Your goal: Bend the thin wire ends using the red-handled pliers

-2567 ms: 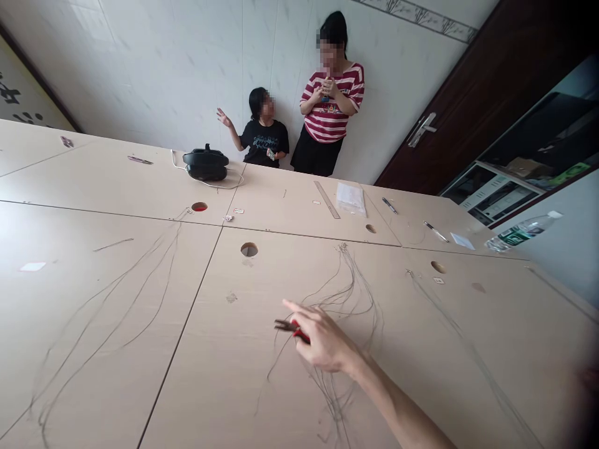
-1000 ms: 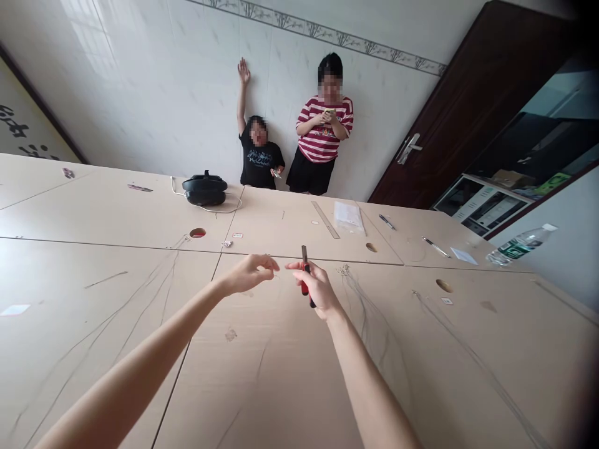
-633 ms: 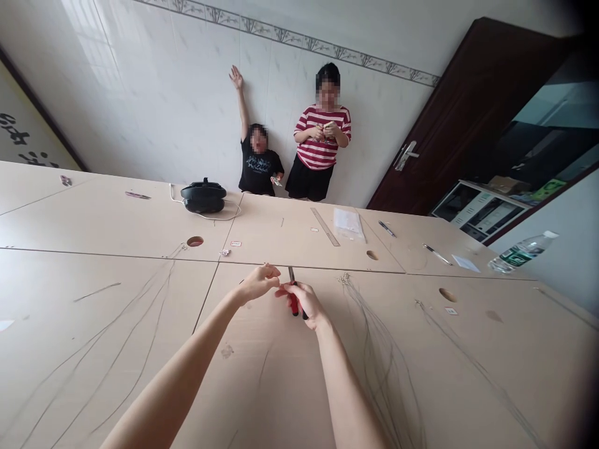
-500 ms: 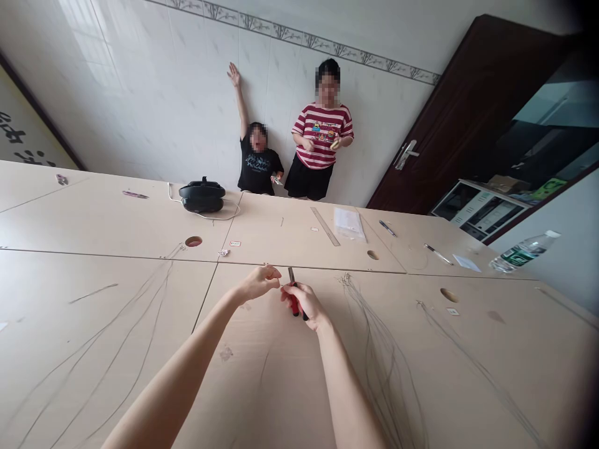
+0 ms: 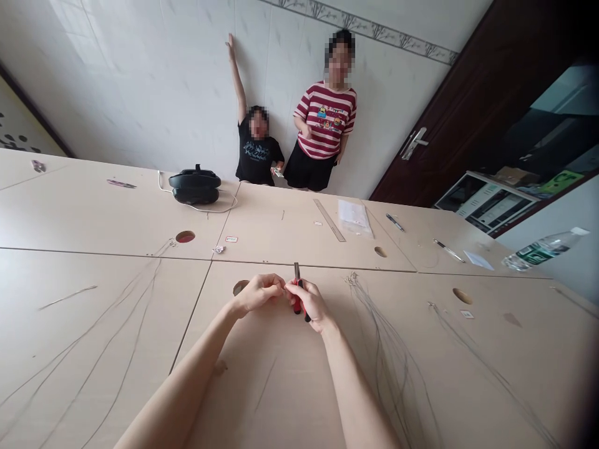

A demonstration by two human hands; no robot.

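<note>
My right hand (image 5: pixel 309 304) is closed around pliers (image 5: pixel 297 295) with red and black handles, their metal jaws pointing away from me. My left hand (image 5: pixel 262 293) is pinched beside it, its fingertips close to those of the right; whatever it holds is too small to make out. Both hands are over the middle of the light wooden table (image 5: pixel 262 399). To the right lies a bundle of thin wires (image 5: pixel 384 330), and on the left more long wires (image 5: pixel 122 315) spread toward me.
A black case (image 5: pixel 194 185) with a white cable, a ruler (image 5: pixel 329 221), a plastic bag (image 5: pixel 355 218), pens (image 5: pixel 395 222) and a water bottle (image 5: pixel 545 249) lie along the far side. Two people (image 5: pixel 259 153) stand behind the table. More wires (image 5: pixel 486 368) lie far right.
My left hand has come closer to my right hand, and their fingertips now nearly meet. The view has shifted slightly. The person in stripes has lowered one arm.
</note>
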